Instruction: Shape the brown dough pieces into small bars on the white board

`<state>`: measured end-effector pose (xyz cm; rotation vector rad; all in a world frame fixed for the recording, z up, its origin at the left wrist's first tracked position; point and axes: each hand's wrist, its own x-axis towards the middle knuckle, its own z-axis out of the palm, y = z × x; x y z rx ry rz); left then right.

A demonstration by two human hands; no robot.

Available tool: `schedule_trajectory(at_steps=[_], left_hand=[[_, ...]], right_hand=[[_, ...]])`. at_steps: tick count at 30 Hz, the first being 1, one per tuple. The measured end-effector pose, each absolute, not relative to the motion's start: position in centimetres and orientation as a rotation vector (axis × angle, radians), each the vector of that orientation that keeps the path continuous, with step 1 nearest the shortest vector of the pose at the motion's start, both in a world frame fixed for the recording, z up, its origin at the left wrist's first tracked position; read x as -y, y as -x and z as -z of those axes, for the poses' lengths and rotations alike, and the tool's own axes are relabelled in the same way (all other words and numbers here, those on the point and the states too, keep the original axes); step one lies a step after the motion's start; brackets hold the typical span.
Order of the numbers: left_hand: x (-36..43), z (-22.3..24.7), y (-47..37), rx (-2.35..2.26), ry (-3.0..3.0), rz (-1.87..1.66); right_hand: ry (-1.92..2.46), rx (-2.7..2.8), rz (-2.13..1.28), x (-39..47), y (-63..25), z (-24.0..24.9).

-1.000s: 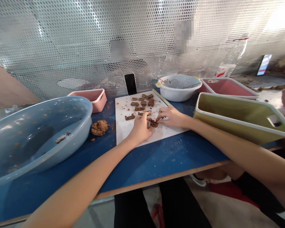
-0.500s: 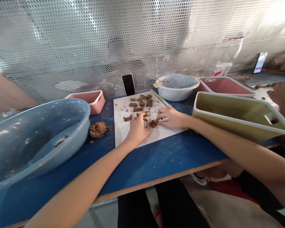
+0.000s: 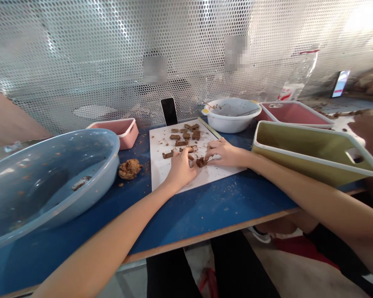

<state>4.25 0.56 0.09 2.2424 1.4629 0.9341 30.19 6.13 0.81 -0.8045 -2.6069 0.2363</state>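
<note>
On the white board [image 3: 161,176] lie several small brown clay-like pieces, some bone-shaped, such as the piece [image 3: 175,137] toward the back. My left hand [image 3: 180,170] rests on the board with its fingers curved and a gap between thumb and forefinger. Its thumb tip is close to the left side of a crumbly brown clay lump [image 3: 201,162]. My right hand [image 3: 222,152] has its bent fingers closed on the right side of that lump. Part of the lump is hidden by the right fingertips, and the left fingers cover parts of other pieces.
A large blue basin [image 3: 108,165] stands left, beside a brown clump [image 3: 129,169] and a pink bin [image 3: 130,134]. A phone [image 3: 169,111] leans at the back. Right are a white basin [image 3: 230,124], green bin [image 3: 298,163], pink bin [image 3: 298,114] and bottle [image 3: 298,76].
Both hands stay almost in the same place around the brown lump, with only slight finger movement. The view has shifted slightly, and the legs below the table are a little further apart.
</note>
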Motion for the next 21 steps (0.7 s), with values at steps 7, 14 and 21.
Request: schedule_trajectory(at_steps=[7,14,21], left_hand=[[-0.48,-0.16,-4.22,-1.476,-2.221,-0.926],[-0.44,-0.2,-4.22,-1.457,-2.186,-0.943],[-0.61,0.06,-4.28,-1.454,-2.191,-0.975]], right_hand=[[0.768,2.637,-0.27,-5.4,-29.93,-1.21],[0.734,2.563,-0.18,-5.12,-29.85,-1.33],[0.62,2.598,-0.069,-5.15,-29.47,-0.9]])
